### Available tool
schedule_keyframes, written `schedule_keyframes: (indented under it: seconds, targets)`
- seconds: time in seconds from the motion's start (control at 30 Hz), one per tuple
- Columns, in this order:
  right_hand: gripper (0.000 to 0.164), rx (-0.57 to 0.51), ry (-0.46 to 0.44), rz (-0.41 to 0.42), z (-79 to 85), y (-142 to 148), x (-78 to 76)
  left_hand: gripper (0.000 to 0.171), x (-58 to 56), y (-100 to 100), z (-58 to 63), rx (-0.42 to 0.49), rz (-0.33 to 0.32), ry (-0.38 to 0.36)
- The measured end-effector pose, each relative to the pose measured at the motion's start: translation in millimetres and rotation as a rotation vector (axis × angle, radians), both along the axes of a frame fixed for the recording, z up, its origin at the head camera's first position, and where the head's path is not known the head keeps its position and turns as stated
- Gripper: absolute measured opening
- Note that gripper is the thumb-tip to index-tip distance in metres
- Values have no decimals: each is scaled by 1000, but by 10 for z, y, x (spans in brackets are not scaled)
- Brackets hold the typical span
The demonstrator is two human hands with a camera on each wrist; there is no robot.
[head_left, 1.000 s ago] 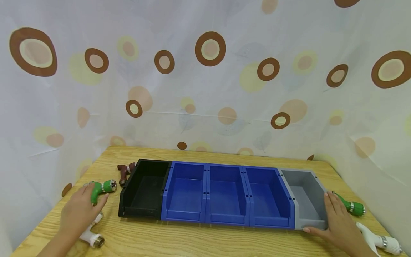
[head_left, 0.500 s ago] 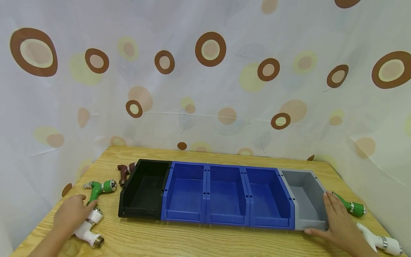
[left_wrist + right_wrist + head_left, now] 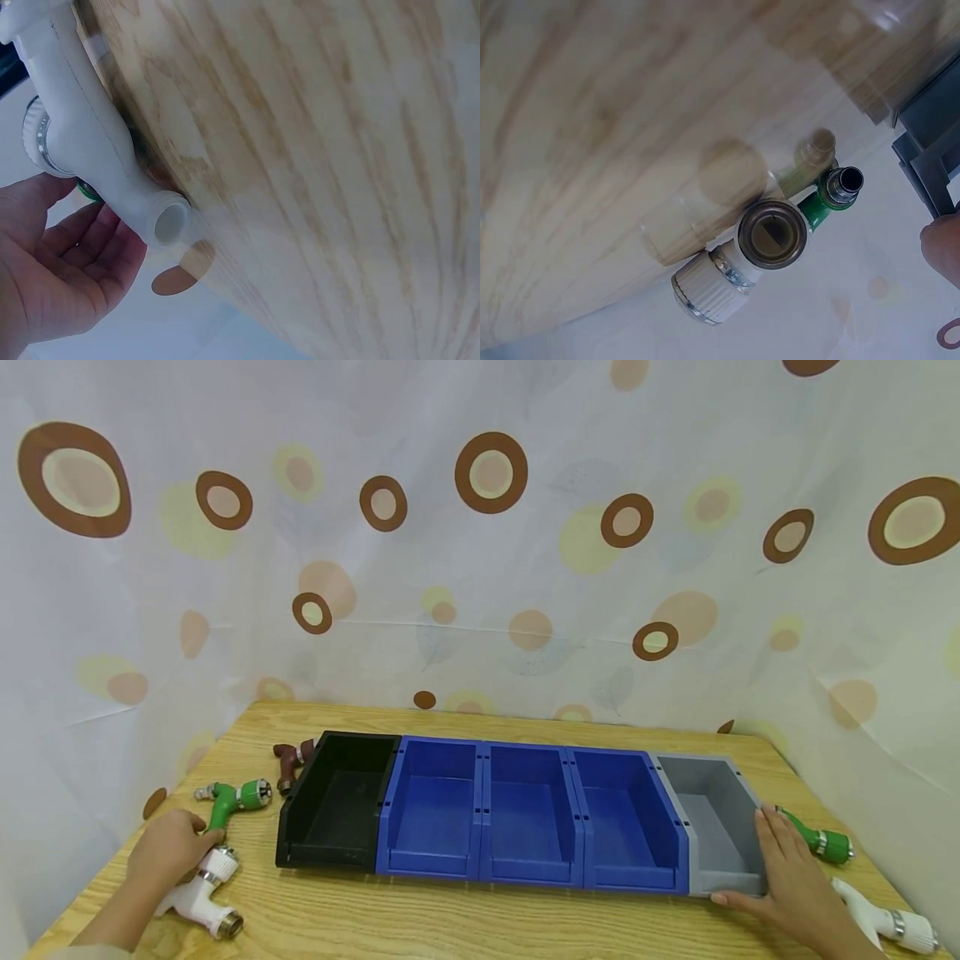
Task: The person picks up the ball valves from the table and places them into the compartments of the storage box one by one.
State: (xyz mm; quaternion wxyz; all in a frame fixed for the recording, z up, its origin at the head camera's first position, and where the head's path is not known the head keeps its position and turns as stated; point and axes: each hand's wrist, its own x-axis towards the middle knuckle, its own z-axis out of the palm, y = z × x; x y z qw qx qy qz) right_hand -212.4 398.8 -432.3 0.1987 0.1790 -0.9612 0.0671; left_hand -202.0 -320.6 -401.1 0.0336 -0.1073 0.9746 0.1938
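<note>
At the left, my left hand pinches the lower end of a green tap, thumb and curled fingers around its spout. A white tap lies just in front of it; in the left wrist view this white tap hides part of the grip, and only a bit of green shows by the thumb. At the right, my right hand rests on the grey bin, fingers extended along its side wall and thumb at the front rim. Another green tap and white tap lie beyond that hand.
A black bin and several blue bins stand in a row joined to the grey one, on a wooden table. Behind the black bin's left side lies a dark red tap. A patterned curtain hangs behind.
My left hand has come down and back from over the green tap to its lower end, and its fingers have curled. The white tap beside it shifted slightly left. My right hand stays put.
</note>
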Motion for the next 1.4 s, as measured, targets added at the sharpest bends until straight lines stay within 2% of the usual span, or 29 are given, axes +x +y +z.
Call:
schedule_keyframes:
  seconds: [0.27, 0.5, 0.57, 0.67, 1.1, 1.27, 1.4]
  targets:
    - [128, -11, -8, -4, 10, -2, 2, 25, -20, 28, 32, 16, 10, 55]
    - [127, -16, -19, -10, 4, -2, 9, 35, -37, 42, 38, 36, 29, 9]
    - [127, -13, -20, -13, 2, -2, 10, 34, -45, 42, 36, 35, 27, 3]
    - [126, -11, -25, -17, 4, -1, 10, 28, -59, 40, 33, 29, 25, 17]
    - [126, -9, -32, -23, 13, -2, 11, 23, -49, 59, 10, 67, 26, 91]
    - [126, -5, -20, -16, 16, -6, 8, 28, -43, 87, 4, 94, 45, 99]
    - [125, -7, -19, -12, 9, -7, 13, 38, -31, 107, 9, 117, 46, 118]
